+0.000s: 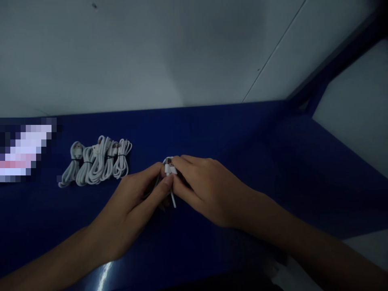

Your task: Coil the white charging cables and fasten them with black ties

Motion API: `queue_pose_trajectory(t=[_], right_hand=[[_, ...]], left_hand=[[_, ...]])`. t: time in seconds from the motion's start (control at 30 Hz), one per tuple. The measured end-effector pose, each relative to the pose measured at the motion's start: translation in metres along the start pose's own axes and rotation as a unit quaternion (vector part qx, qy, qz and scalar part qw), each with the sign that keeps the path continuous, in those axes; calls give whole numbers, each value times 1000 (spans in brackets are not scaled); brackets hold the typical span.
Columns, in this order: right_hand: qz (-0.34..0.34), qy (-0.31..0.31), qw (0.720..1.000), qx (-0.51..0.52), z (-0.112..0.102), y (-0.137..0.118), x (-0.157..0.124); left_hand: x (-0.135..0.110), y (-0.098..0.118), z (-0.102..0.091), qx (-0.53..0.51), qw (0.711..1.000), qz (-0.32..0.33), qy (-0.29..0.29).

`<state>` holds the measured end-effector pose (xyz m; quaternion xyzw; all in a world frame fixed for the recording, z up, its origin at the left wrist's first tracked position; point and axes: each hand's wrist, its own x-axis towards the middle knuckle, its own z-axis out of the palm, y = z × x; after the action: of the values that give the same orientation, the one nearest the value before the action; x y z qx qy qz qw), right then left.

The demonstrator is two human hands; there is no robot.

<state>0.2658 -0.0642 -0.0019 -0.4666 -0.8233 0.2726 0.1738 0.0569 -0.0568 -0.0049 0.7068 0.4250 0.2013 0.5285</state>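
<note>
Both hands meet over the middle of the blue table, closed around a white USB cable (173, 198). My left hand (133, 202) pinches it between thumb and fingers just below the plugs. From the other side, my right hand (209, 186) grips the cable by its two white connectors, whose metal ends show between the fingertips. A short length of cable hangs down below the thumbs. The rest of the coil is mostly hidden behind my left fingers.
Several coiled white cables (98, 161), bound with dark ties, lie in a row left of my hands on the blue table (188, 129). A pixelated patch covers the far left. Behind the table rises a grey wall (127, 60); a dark blue frame (327, 76) stands at right.
</note>
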Motion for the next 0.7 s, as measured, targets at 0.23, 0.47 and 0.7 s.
queue_pose_trajectory(t=[0.23, 0.47, 0.7], right_hand=[[-3, 0, 1000, 3, 0, 0, -1], [-4, 2, 1000, 2, 0, 0, -1], [-7, 2, 1000, -7, 1, 1, -2]], left_hand=[[1, 0, 1, -4, 1000, 1, 2], [0, 1, 0, 5, 1000, 2, -2], [1, 0, 0, 4, 1000, 3, -1]])
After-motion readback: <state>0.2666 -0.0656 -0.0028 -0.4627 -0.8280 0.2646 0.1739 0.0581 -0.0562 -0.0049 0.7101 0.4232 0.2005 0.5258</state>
